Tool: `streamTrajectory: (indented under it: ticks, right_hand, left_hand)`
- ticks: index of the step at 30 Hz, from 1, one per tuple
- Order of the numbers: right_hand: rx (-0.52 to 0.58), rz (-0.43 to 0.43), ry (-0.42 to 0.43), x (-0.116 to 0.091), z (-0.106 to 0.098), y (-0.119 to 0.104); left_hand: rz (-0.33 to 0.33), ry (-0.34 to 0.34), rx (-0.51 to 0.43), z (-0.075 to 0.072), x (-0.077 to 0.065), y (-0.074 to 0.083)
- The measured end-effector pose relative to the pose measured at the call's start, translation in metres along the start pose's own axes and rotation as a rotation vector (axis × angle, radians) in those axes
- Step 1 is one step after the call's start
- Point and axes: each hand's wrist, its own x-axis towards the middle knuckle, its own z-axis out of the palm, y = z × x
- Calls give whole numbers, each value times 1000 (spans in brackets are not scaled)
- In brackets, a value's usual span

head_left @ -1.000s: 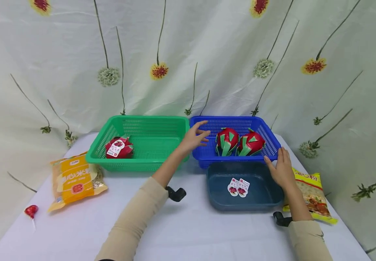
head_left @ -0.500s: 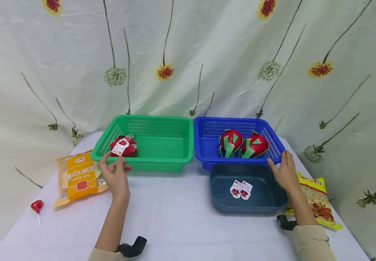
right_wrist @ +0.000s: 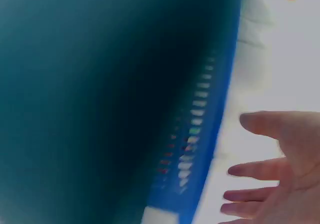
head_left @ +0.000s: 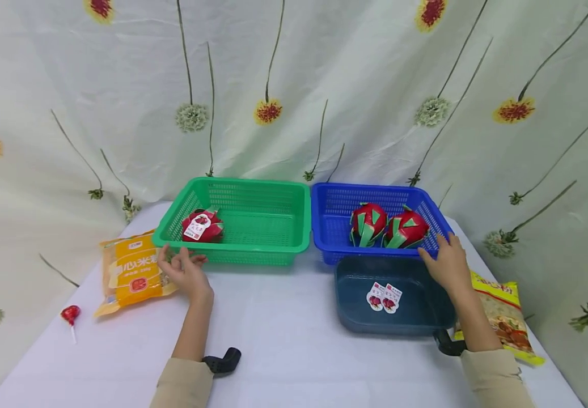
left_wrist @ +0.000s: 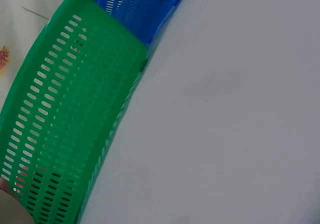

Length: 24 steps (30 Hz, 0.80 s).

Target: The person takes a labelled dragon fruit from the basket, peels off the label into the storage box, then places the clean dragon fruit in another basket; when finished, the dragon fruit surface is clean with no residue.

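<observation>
My left hand point(head_left: 190, 276) is at the front rim of the green basket point(head_left: 253, 247), near its left corner, fingers loosely bent with fingertips right at the rim. Inside that basket lies a dragon fruit point(head_left: 212, 229) under a white fruit-picture label point(head_left: 197, 228). At the front right corner of the blue basket point(head_left: 342, 248), my right hand point(head_left: 452, 267) has its fingers spread, as the right wrist view also shows. Two red-and-green dragon fruits point(head_left: 368, 222) sit in the blue basket. In front, a dark blue tray point(head_left: 355, 317) holds two similar labels point(head_left: 384, 297).
A yellow-orange food packet point(head_left: 132, 272) lies left of the green basket, and a red lollipop point(head_left: 71, 313) is nearer the left edge. Another yellow packet point(head_left: 503, 311) lies beyond my right forearm. A flowered cloth point(head_left: 365, 85) hangs behind the white table point(head_left: 294, 362).
My left hand has moved from over the blue basket's left side to the green basket's front left rim. My right hand stays at the blue basket's corner. The head view has shifted slightly left.
</observation>
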Motion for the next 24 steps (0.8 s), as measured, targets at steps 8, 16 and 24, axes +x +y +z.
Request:
streamTrajectory:
  ticks: [8,16,24]
  right_hand:
    - [302,-320,59,10,26,-115]
    - [496,-477,-222,29,100,-244]
    - [573,-409,-330,54,142,-320]
  left_hand:
    - [62,11,-53,3,11,-5]
    - [40,13,-18,0,16,0]
    - [73,44,5,4,12,-7]
